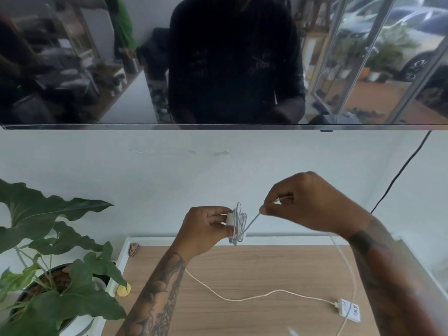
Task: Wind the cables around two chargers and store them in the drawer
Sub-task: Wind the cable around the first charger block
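Left hand (206, 229) raised above the far edge of the counter (242, 275), fingers (218, 218) curled round a small white charger (230, 219) and pinching it. Loops of grey-white cable (240, 224) wrapped around that charger, hanging slightly below it. Right hand (312, 202) held higher and to the right, above the far edge, thumb and forefinger pinching the free run of the same cable, drawn taut in a straight diagonal from the fingertips down to the wound bundle. Remaining fingers of the right hand curled inward; short white cable section visible inside the curl. Slack of this cable trailing down behind the right wrist toward the near right part of the counter. Second charger (350, 310), white and flat, lying on the wood surface near the near right corner, dark handwriting on its face, not legible. Second cable (242, 298), cream-white, plugged into this charger and running unwound in a loose curve across the counter toward the left forearm. Potted plant (48, 238) with broad green leaves just beside the left edge. Small yellow object (124, 289) at the left edge, near the plant pot. Small brown object (134, 248) at the far left corner. Dark screen (218, 57) mounted on the wall above, black cord (400, 170) hanging below its right end. Drawer not identifiable.
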